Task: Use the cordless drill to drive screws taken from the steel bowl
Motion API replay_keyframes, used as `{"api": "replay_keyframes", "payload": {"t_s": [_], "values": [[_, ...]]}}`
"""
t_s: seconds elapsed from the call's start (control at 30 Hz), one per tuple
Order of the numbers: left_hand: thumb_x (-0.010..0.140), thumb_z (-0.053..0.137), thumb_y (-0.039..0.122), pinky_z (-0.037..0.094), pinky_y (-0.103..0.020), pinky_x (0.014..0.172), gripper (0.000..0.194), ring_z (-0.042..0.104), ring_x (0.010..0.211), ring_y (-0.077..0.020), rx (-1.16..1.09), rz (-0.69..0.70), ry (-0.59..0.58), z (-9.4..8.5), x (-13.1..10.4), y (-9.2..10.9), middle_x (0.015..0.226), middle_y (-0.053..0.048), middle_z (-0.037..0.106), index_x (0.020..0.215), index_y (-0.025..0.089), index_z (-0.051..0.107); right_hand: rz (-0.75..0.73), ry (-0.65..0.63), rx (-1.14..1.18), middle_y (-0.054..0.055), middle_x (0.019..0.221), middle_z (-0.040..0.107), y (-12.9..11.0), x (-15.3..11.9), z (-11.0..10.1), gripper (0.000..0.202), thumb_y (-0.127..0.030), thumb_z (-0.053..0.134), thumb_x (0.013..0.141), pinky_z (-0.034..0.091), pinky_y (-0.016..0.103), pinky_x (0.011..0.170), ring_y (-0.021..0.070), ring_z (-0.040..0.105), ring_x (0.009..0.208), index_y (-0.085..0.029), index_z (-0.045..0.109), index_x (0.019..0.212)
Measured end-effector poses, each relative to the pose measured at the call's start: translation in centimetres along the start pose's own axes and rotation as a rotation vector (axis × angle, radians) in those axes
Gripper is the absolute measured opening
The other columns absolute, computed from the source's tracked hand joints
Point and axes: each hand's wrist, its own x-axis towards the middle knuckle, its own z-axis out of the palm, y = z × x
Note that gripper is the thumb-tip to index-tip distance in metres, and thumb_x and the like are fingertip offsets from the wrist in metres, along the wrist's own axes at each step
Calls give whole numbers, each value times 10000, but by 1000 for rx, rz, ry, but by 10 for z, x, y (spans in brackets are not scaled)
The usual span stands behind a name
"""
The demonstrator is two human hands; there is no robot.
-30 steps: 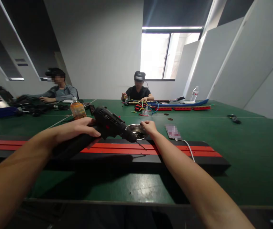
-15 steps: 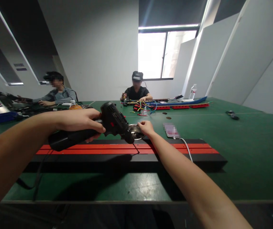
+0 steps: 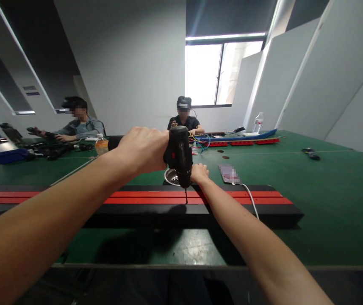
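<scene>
My left hand (image 3: 141,148) grips a black electric screwdriver (image 3: 179,156) and holds it upright, its thin bit touching the long black and red rail (image 3: 241,200) that lies across the green table (image 3: 311,203). My right hand (image 3: 199,173) rests just behind the rail, at the rim of a small metal bowl (image 3: 169,176); whether its fingers pinch anything cannot be seen. The tool hides most of the bowl.
A phone (image 3: 228,174) with a white cable (image 3: 251,201) lies right of my right hand. An orange drink bottle (image 3: 101,145) stands behind my left hand. Two other people sit at the far side with coloured wires (image 3: 200,144), blue and red rails (image 3: 241,139) and a water bottle (image 3: 257,123).
My left hand has swung the screwdriver from lying level to standing upright, bringing its bit down onto the rail. My right hand stayed at the bowl.
</scene>
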Motion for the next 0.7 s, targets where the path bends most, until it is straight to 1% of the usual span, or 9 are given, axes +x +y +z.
{"api": "replay_keyframes", "payload": {"t_s": [0.07, 0.13, 0.2, 0.27, 0.37, 0.47, 0.57, 0.63, 0.7], "values": [[636, 864, 305, 287, -250, 595, 329, 642, 712, -261, -10, 10, 2, -2, 0, 2, 535, -4, 490, 892, 144, 733, -38, -34, -49, 220, 1140, 597, -3, -1, -1, 661, -655, 824, 607, 349, 534, 1011, 429, 425, 1205, -163, 748, 1042], [649, 852, 284, 277, -253, 612, 305, 641, 731, -255, -64, 11, 11, -3, 0, 2, 549, -10, 510, 885, 141, 722, -118, -68, -49, 187, 1177, 600, -6, -2, -2, 657, -673, 819, 600, 351, 543, 1015, 433, 427, 1207, -220, 751, 1071], [688, 824, 315, 292, -265, 647, 314, 653, 779, -267, -126, 18, 17, -3, -1, 3, 591, -25, 553, 930, 144, 720, -178, -102, -46, 148, 1234, 599, -7, -4, -3, 651, -675, 820, 594, 331, 555, 1039, 441, 418, 1229, -283, 746, 1109], [732, 781, 376, 324, -293, 685, 346, 662, 811, -285, -132, 11, -9, -3, -1, 4, 661, -55, 611, 988, 152, 718, -195, -147, -70, 114, 1295, 588, -8, -6, -4, 692, -701, 796, 601, 299, 575, 1068, 447, 400, 1262, -344, 714, 1188], [788, 689, 433, 361, -341, 678, 368, 663, 744, -292, 17, -3, -91, -7, -1, 8, 748, -109, 673, 1048, 172, 701, -180, -215, -149, 73, 1383, 543, -10, -7, -5, 774, -775, 692, 649, 263, 616, 1088, 448, 365, 1312, -432, 601, 1337], [812, 622, 438, 379, -364, 629, 357, 648, 648, -287, 192, -11, -160, -12, -3, 13, 750, -140, 687, 1043, 175, 694, -155, -266, -212, 62, 1402, 530, -11, -7, -5, 813, -820, 625, 666, 275, 637, 1071, 445, 360, 1320, -478, 523, 1396], [797, 630, 438, 387, -360, 605, 350, 637, 611, -274, 258, -30, -189, -15, -6, 14, 735, -132, 687, 1040, 194, 689, -155, -290, -236, 85, 1369, 559, -13, -8, -5, 799, -790, 671, 648, 306, 626, 1047, 441, 378, 1304, -443, 573, 1361], [766, 669, 449, 381, -345, 592, 383, 630, 603, -266, 268, -58, -198, -16, -10, 11, 721, -110, 679, 1070, 216, 679, -151, -283, -244, 119, 1338, 581, -14, -9, -6, 755, -724, 720, 649, 324, 598, 1044, 435, 398, 1293, -360, 642, 1306], [684, 752, 489, 380, -336, 595, 437, 629, 616, -273, 255, -107, -234, -17, -13, 3, 694, -93, 657, 1026, 223, 692, -122, -270, -241, 156, 1273, 617, -17, -11, -7, 664, -651, 746, 668, 356, 554, 1031, 421, 440, 1262, -265, 712, 1207]]}}
